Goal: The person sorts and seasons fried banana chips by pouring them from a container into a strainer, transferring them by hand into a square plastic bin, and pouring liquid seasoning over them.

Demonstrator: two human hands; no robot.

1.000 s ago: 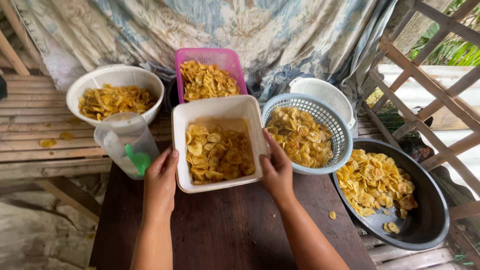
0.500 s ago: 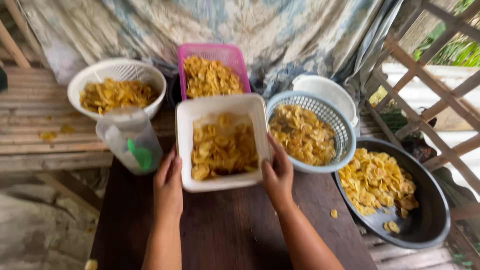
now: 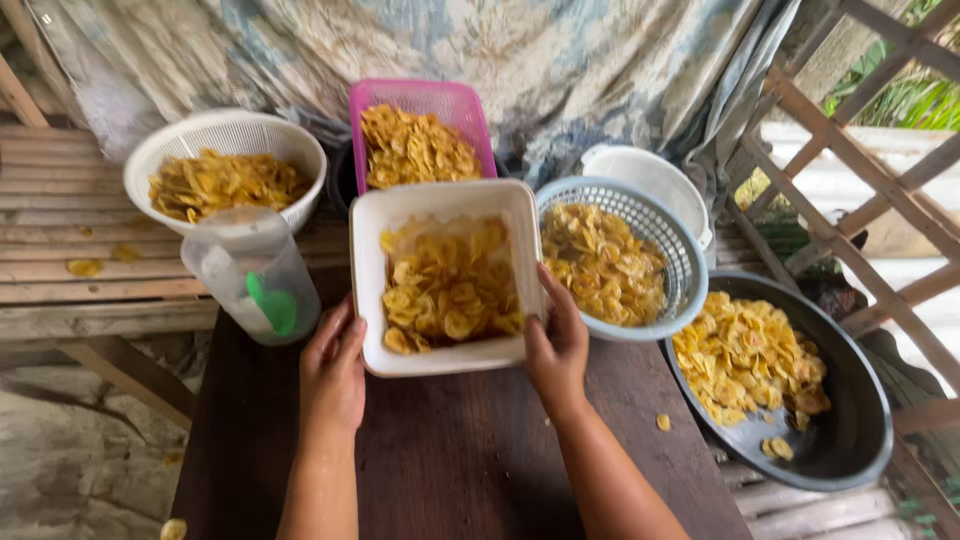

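The white tub (image 3: 445, 280) of yellow chips (image 3: 450, 290) sits on the dark table (image 3: 450, 460), toward its far edge, long axis running away from the person. Both hands flank its near corners: the left hand (image 3: 333, 370) lies open against the near-left corner, the right hand (image 3: 557, 345) clasps the near-right rim, thumb along the wall. A clear jug (image 3: 255, 270) stands just left, a blue basket (image 3: 620, 255) just right.

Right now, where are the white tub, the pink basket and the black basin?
white tub (image 3: 365, 290), head view, bare left rim.
pink basket (image 3: 478, 110), head view, right wall.
black basin (image 3: 855, 425), head view, bare inner wall.
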